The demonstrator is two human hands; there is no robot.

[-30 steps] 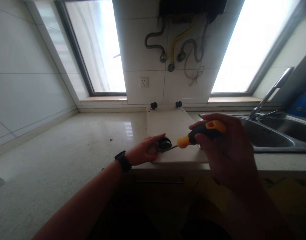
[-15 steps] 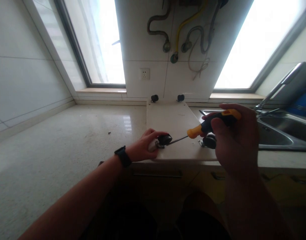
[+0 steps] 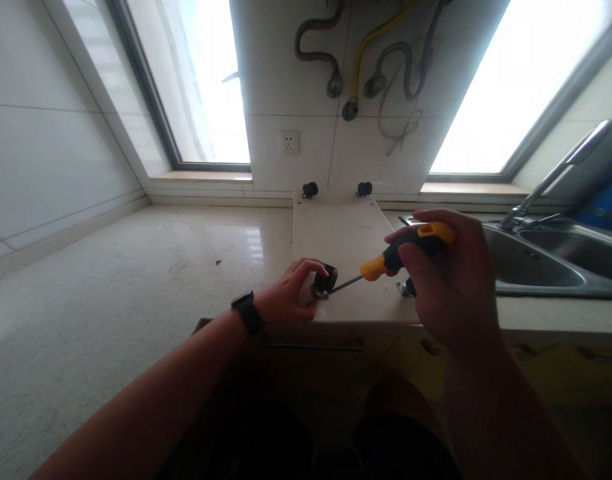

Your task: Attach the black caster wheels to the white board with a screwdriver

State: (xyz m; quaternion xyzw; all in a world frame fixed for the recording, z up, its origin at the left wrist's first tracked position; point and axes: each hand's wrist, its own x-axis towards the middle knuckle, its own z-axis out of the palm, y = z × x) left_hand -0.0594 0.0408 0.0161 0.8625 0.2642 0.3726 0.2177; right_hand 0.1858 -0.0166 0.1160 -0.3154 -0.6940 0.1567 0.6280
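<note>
A white board [image 3: 343, 233] lies on the countertop with black caster wheels at its corners. At its near left corner my left hand [image 3: 293, 292] is closed around a caster [image 3: 326, 277], fingers on the black wheel. My right hand [image 3: 453, 280] grips a yellow and black screwdriver [image 3: 401, 255] by its handle. The screwdriver's shaft slants down to the left, and its tip meets the metal plate of that caster; the screw itself is too small to make out. Another caster [image 3: 407, 288] at the near right corner is partly hidden behind my right hand.
Two more casters [image 3: 310, 190] stand at the board's far end by the wall. A steel sink [image 3: 536, 267] with a faucet [image 3: 556, 177] is on the right. A small dark bit [image 3: 218, 263] lies on the left countertop [image 3: 186, 267]. Pipes [image 3: 356, 67] hang on the wall.
My right hand and the screwdriver have moved left, bringing the tip onto the caster's plate. The wheel under my left fingers has turned, and the index finger now bends over it.
</note>
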